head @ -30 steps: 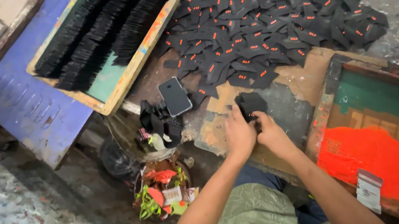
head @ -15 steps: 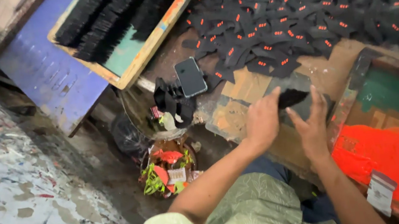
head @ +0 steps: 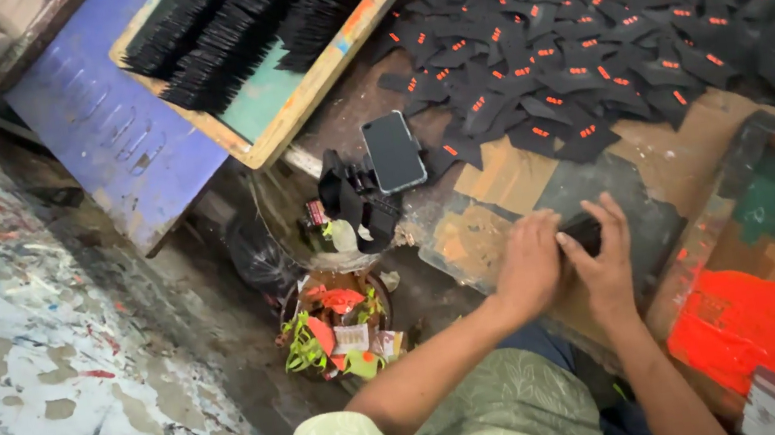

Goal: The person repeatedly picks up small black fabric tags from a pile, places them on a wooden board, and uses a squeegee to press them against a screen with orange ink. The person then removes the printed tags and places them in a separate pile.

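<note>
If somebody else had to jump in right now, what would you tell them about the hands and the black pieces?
Left hand and right hand both press one small black piece on the grey pad at the table edge.
Done: many black pieces with orange marks lie spread across the table.
Left: blank black pieces stand in rows in the wooden tray.
Orange ink screen sits at the right; phone nearby.

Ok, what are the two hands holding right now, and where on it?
A small black piece lies on the dark board. The left hand covers its left end and the right hand its right side; whether it is gripped or only pressed cannot be told.
</note>
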